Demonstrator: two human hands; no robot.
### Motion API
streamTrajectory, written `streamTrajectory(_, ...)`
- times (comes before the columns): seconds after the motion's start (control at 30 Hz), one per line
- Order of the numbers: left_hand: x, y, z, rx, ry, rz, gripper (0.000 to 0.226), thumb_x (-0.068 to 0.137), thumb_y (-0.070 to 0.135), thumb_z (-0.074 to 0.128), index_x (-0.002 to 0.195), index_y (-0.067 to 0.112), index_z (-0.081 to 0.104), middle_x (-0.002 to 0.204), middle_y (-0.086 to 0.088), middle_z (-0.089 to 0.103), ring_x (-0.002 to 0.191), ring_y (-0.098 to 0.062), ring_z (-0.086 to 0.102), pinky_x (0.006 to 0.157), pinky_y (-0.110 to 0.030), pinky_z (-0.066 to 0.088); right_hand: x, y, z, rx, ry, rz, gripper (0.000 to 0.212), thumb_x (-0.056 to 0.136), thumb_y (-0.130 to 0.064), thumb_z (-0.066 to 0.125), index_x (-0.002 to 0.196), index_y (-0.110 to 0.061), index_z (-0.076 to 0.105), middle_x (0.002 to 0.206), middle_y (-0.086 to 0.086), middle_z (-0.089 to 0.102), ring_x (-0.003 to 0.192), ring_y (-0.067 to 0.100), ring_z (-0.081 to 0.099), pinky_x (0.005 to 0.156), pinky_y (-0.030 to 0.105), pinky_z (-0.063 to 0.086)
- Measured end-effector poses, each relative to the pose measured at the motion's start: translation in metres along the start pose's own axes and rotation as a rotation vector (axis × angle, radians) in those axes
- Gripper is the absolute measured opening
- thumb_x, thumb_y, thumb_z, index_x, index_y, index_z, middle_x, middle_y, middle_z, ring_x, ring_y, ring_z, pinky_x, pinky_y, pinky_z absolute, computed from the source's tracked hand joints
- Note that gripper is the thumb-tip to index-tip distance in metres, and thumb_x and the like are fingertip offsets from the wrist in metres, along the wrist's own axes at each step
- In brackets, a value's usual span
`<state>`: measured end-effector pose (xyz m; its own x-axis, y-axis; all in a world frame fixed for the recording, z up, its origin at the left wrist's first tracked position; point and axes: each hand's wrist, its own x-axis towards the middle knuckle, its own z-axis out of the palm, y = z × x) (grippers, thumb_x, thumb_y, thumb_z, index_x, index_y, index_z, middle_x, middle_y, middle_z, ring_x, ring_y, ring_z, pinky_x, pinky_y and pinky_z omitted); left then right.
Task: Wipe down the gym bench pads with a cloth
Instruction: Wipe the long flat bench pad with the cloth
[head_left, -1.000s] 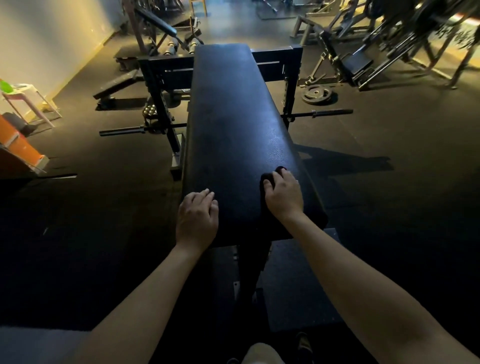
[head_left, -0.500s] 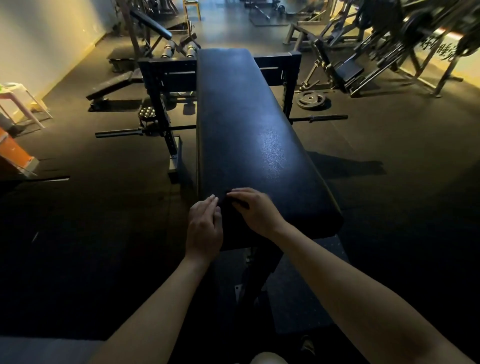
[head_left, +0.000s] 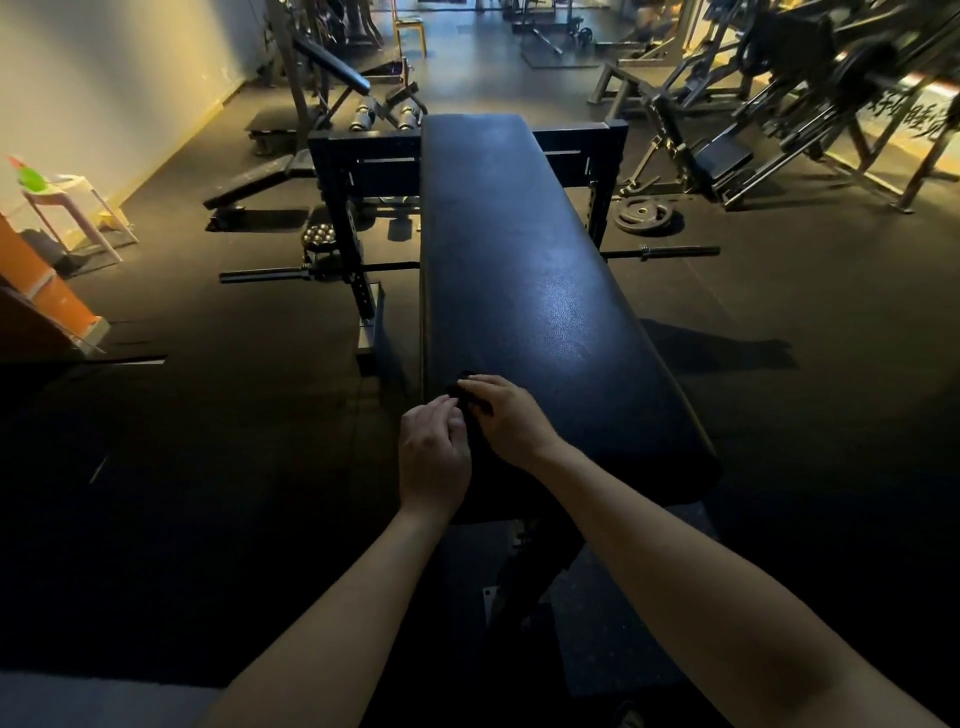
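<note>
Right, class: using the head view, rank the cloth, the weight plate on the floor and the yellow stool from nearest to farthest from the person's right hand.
1. Cloth: gripped by the right hand, at the bench pad's near left edge.
2. Weight plate: flat on the floor, right of the bench pad.
3. Yellow stool: far back, beyond the bench pad.

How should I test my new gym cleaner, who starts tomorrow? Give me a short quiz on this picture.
1. True or false: the cloth lies at the far end of the bench pad.
2. The right hand grips: A the cloth, B a barbell, C a bottle.
3. Fill in: the weight plate lies on the floor to the pad's ____.
Key: 1 false, it is at the near end; 2 A; 3 right.
</note>
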<state>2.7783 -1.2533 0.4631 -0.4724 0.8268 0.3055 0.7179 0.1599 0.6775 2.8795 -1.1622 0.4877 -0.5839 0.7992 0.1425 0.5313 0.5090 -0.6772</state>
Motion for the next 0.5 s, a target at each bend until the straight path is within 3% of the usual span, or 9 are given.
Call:
streamTrajectory(0.07, -0.001, -0.002, 0.002, 0.024, -0.001, 0.042, 0.043, 0.104, 0.027, 0.037, 0.129, 0.007, 0.065, 0.131, -0.009, 0.065, 0.123, -0.025, 0.052, 0.104, -0.028, 0.033, 0.013, 0.013, -0.012, -0.023, 0.107, 0.057, 0.035, 0.097, -0.009, 0.058, 0.131, -0.008, 0.065, 0.137, 0.011, 0.061, 0.128, 0.026, 0.056, 0.111, 0.031, 0.039)
streamTrajectory(0.13, -0.002, -0.005, 0.004, 0.057, -0.01, 0.062, 0.049, 0.103, 0.032, 0.031, 0.131, 0.009, 0.064, 0.135, -0.007, 0.064, 0.124, -0.022, 0.051, 0.106, -0.032, 0.036, 0.026, 0.021, -0.021, -0.032, 0.181, 0.174, 0.038, 0.1, -0.014, 0.055, 0.138, -0.006, 0.059, 0.146, 0.012, 0.053, 0.137, 0.027, 0.047, 0.114, 0.031, 0.031)
streamTrajectory(0.2, -0.001, -0.006, 0.005, 0.111, -0.026, 0.063, 0.052, 0.104, 0.035, 0.028, 0.133, 0.011, 0.063, 0.137, -0.005, 0.062, 0.125, -0.02, 0.05, 0.106, -0.036, 0.039, 0.034, 0.021, -0.015, -0.091, 0.112, 0.209, 0.045, 0.103, -0.026, 0.051, 0.146, -0.01, 0.05, 0.155, 0.01, 0.042, 0.145, 0.026, 0.034, 0.119, 0.034, 0.025)
streamTrajectory(0.33, 0.001, -0.005, 0.003, 0.157, -0.051, 0.043, 0.056, 0.103, 0.039, 0.024, 0.136, 0.012, 0.061, 0.139, -0.005, 0.061, 0.128, -0.02, 0.049, 0.108, -0.038, 0.038, 0.021, 0.008, -0.002, -0.09, -0.002, 0.107, 0.045, 0.101, -0.031, 0.053, 0.146, -0.026, 0.052, 0.156, 0.0, 0.042, 0.144, 0.02, 0.034, 0.118, 0.039, 0.032)
streamTrajectory(0.5, -0.003, 0.015, 0.005, 0.211, -0.081, -0.003, 0.047, 0.106, 0.035, 0.032, 0.131, 0.012, 0.063, 0.139, -0.007, 0.06, 0.13, -0.024, 0.049, 0.111, -0.041, 0.035, -0.029, 0.016, -0.004, -0.079, 0.054, 0.029, 0.038, 0.102, -0.029, 0.054, 0.14, -0.026, 0.059, 0.149, -0.004, 0.05, 0.14, 0.016, 0.041, 0.113, 0.04, 0.039)
